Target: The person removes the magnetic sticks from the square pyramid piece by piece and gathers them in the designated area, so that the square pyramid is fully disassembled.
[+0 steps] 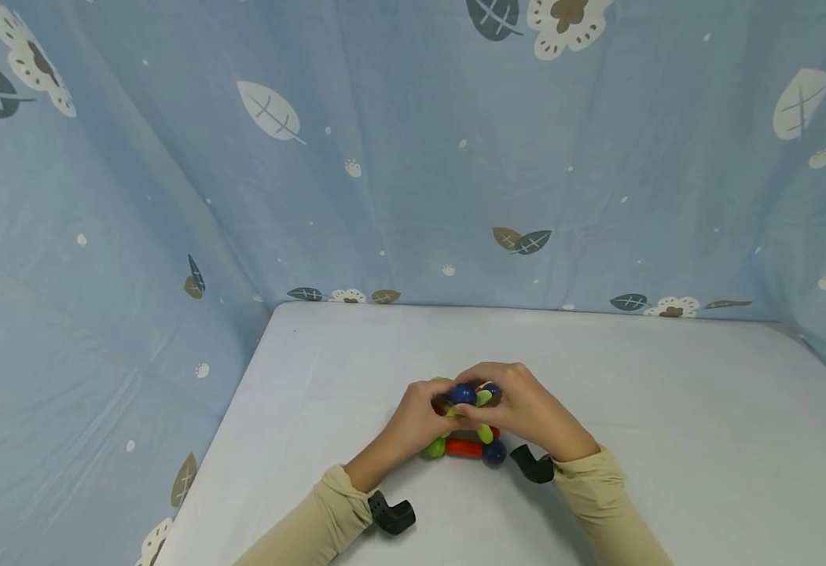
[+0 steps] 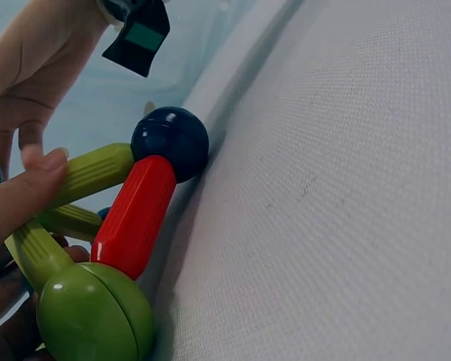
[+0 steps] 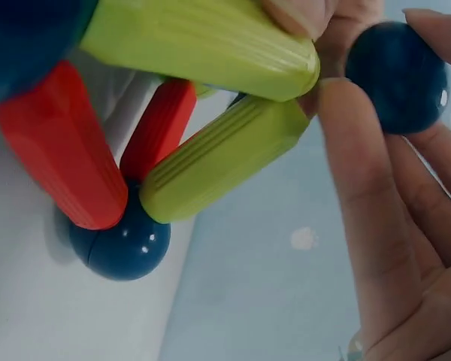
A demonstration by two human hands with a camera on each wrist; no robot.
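Observation:
Both hands meet at a built frame of ribbed rods and balls on the white table. My left hand (image 1: 413, 417) grips it, the thumb on a yellow-green rod (image 2: 98, 173). Between thumb and fingers, my right hand (image 1: 529, 405) pinches a dark blue ball (image 3: 398, 77) at the top of the frame. In the head view, a red rod (image 1: 464, 447) joins a green ball (image 1: 434, 448) to a lower blue ball (image 1: 493, 452). More red and yellow-green rods slant up inside. Fingers hide part of the frame.
The white table (image 1: 667, 409) spreads around the hands. A blue leaf-print curtain (image 1: 420, 196) hangs behind and at both sides. Black wrist mounts (image 1: 393, 515) sit beneath both wrists.

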